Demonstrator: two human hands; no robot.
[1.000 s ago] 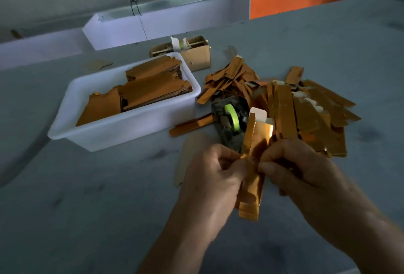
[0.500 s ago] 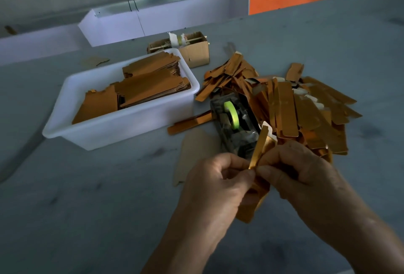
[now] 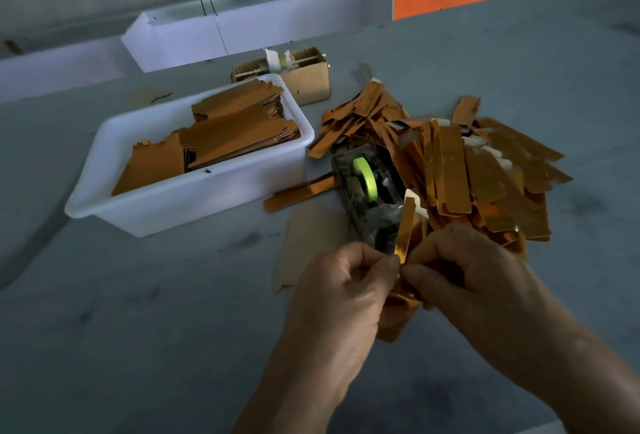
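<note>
As the fold closes: the gold carton blank (image 3: pixel 406 225), which showed a broad face a second ago, now stands nearly edge-on, its sides drawn together between the thumbs.
Left hand (image 3: pixel 346 289): thumb and forefinger pinch the blank's left edge, with the other fingers curled beneath.
Right hand (image 3: pixel 467 270): it pinches the right edge, and the two thumbs almost touch.
Where the blank is: it is held off the table (image 3: pixel 138 329), just on the near side of the tape dispenser (image 3: pixel 367 198). Its white top tab rises in front of the dispenser's near end, and its lower end juts out below, between the wrists.
What it means: the piece looks folded to its slim shape — probably ready for a strip of tape, so the dispenser is likely the next stop.
Edges: the dispenser's near end sits just beyond the fingertips. The pile of gold pieces (image 3: pixel 485 170) crowds close to the right hand. A flat brown card (image 3: pixel 311 243) lies just left of the dispenser, and the white tub (image 3: pixel 194 206) stands further left.
Open room: grey tabletop shows to the left of the left hand and on the near side — that is the easy way to draw back. Forward and to the right the space is tight.
</note>
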